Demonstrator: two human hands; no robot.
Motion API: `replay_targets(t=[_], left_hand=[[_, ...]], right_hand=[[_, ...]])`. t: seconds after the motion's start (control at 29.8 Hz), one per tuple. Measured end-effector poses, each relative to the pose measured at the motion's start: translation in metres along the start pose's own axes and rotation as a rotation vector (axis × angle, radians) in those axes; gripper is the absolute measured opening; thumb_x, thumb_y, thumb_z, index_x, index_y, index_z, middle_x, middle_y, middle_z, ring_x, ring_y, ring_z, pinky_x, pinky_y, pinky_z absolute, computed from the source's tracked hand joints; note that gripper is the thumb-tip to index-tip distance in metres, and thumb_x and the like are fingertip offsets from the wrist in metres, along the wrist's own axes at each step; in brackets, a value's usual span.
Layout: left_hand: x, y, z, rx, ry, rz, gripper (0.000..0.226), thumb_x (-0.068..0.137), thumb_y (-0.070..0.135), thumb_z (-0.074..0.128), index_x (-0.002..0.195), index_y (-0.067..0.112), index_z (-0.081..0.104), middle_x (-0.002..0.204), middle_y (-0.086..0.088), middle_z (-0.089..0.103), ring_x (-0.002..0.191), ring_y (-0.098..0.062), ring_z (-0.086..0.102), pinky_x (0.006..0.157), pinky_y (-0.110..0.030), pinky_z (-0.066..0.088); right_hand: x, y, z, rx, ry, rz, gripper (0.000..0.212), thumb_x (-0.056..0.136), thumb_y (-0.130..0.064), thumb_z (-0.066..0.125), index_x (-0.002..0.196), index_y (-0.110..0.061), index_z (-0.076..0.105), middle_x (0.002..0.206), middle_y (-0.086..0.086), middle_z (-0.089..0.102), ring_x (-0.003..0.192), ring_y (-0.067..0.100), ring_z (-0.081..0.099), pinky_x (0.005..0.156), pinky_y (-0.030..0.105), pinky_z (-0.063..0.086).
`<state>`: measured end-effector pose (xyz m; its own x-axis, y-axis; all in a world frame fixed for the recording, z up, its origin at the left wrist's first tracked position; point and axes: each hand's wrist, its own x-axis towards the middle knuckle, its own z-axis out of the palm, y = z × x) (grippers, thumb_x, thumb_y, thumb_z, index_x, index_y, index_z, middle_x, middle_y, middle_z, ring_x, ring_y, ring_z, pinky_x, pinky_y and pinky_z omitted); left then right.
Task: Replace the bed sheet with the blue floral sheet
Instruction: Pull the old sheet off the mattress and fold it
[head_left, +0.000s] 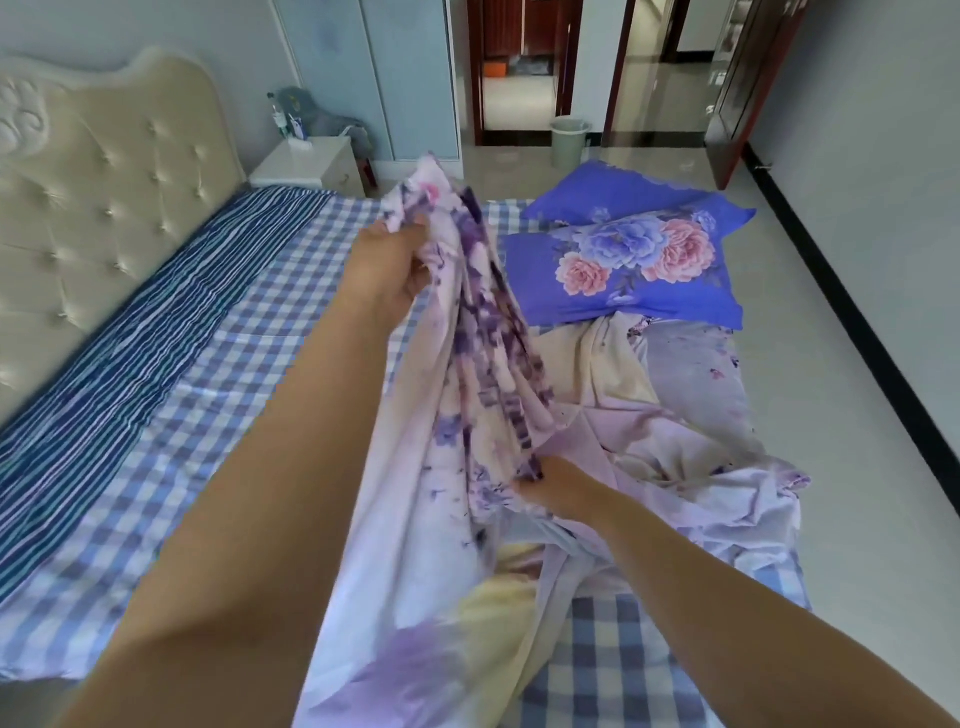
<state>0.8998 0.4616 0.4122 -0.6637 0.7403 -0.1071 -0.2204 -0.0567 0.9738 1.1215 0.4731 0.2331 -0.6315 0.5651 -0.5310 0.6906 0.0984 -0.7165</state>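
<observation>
Head view: left hand (387, 270) and right hand (558, 491) each pinch the soft, bunched lilac floral sheet (483, 364) (creased folds) above the checked mattress (208, 415), beside two pillows (639, 260).

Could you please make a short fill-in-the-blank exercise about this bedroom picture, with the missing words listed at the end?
1. Both hands grip a bunched sheet printed with ______ flowers.
2. The left hand holds the sheet ______ than the right hand does.
3. The two blue floral pillows lie at the side of the bed nearer the open ______.
4. The cloth that covers the mattress has a ______ pattern.

Missing words: purple; higher; door; checked
</observation>
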Motion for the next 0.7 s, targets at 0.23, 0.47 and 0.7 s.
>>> replay_targets(t=[0.23, 0.47, 0.7], left_hand=[[-0.047, -0.107, 0.016, 0.819, -0.149, 0.05, 0.081, 0.065, 0.046, 0.067, 0.128, 0.001, 0.045, 0.117, -0.012, 0.051, 0.102, -0.021, 0.053, 0.091, -0.039, 0.047], [-0.097, -0.181, 0.035, 0.708, -0.104, -0.04, 0.014, 0.085, 0.024, 0.064, 0.093, 0.012, 0.061, 0.07, 0.004, 0.06, 0.066, -0.012, 0.055, 0.061, -0.024, 0.045], [-0.08, -0.161, 0.032, 0.418, 0.061, -0.288, 0.04, 0.094, 0.031, 0.055, 0.056, 0.019, 0.049, 0.048, 0.007, 0.047, 0.054, -0.012, 0.044, 0.057, -0.028, 0.039]], right_hand=[[0.015, -0.025, -0.042, 0.652, 0.238, 0.076, 0.02, 0.099, -0.017, 0.045, 0.111, -0.006, 0.056, 0.11, 0.019, 0.06, 0.1, 0.032, 0.06, 0.083, 0.034, 0.052], [0.004, -0.044, -0.062, 1.065, 0.068, -0.057, 0.023, 0.095, -0.015, 0.051, 0.102, 0.005, 0.061, 0.087, 0.017, 0.063, 0.07, 0.02, 0.062, 0.055, 0.024, 0.053], [-0.008, -0.017, -0.042, 0.851, 0.222, -0.03, 0.031, 0.091, -0.047, 0.056, 0.088, -0.016, 0.06, 0.076, 0.0, 0.06, 0.073, 0.016, 0.059, 0.074, 0.028, 0.049]])
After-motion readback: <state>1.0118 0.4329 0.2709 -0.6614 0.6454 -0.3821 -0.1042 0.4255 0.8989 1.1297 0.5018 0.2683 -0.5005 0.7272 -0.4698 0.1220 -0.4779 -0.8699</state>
